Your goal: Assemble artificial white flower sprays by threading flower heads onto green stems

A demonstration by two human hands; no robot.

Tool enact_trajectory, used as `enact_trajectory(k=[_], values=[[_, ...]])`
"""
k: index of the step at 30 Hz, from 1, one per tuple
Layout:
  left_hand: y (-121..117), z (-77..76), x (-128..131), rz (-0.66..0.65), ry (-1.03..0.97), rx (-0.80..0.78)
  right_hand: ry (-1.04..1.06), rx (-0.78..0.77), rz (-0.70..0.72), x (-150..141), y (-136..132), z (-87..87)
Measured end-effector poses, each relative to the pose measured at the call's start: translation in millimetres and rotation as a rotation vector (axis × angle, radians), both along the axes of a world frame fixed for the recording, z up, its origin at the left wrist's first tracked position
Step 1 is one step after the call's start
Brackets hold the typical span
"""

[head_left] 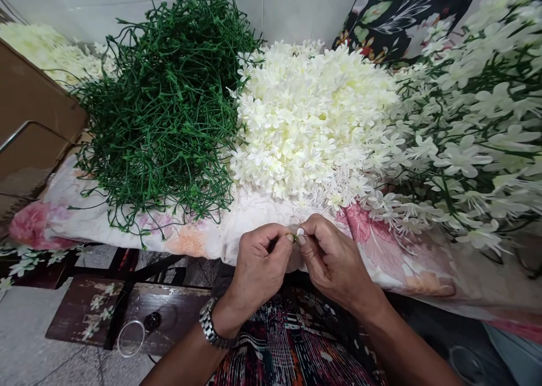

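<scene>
My left hand (258,264) and my right hand (332,259) meet fingertip to fingertip at the near edge of a floral cloth (190,236). Both are pinched shut on one tiny piece between them, seemingly a green stem tip with a small white part (295,235); it is too small to be sure. A metal watch (210,324) sits on my left wrist. Just beyond my hands lies a heap of loose white artificial flowers (313,115). To its left is a tangled pile of bare green plastic stems (165,98).
Stems fitted with white flowers (470,132) are piled at the right. A cardboard box (29,126) stands at the left, with more white flowers (51,50) behind it. Below is a dark low board (93,312) with a clear ring (131,338) and fallen flowers.
</scene>
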State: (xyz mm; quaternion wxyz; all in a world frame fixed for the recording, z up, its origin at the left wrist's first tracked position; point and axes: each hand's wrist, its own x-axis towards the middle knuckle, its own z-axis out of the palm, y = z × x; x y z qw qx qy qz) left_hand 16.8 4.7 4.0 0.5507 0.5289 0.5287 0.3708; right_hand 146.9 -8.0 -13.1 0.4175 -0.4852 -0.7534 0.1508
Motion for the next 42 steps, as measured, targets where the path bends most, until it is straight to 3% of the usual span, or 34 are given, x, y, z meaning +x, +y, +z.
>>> enact_trajectory(k=[7,12,17,28,42], values=[[0.0,1.1,-1.7,0.021,-0.089,-0.094,0.001,0.026,-0.017,2.6,-1.1,-2.1],[2.1,-1.0,-9.3,0.033,-0.336,-0.240,0.029,-0.013,-0.006,13.1,-5.4,9.6],[2.3,-3.1,-14.0,0.043,-0.425,-0.250,0.044,0.095,-0.001,13.0,-7.7,20.7],[-1.5,-10.9,-11.3,0.025,-0.283,-0.087,-0.017,0.146,0.005,0.0,-3.0,8.8],[1.5,-1.2,-6.8,-0.003,-0.104,-0.059,-0.024,0.124,0.063,6.4,-0.4,3.3]])
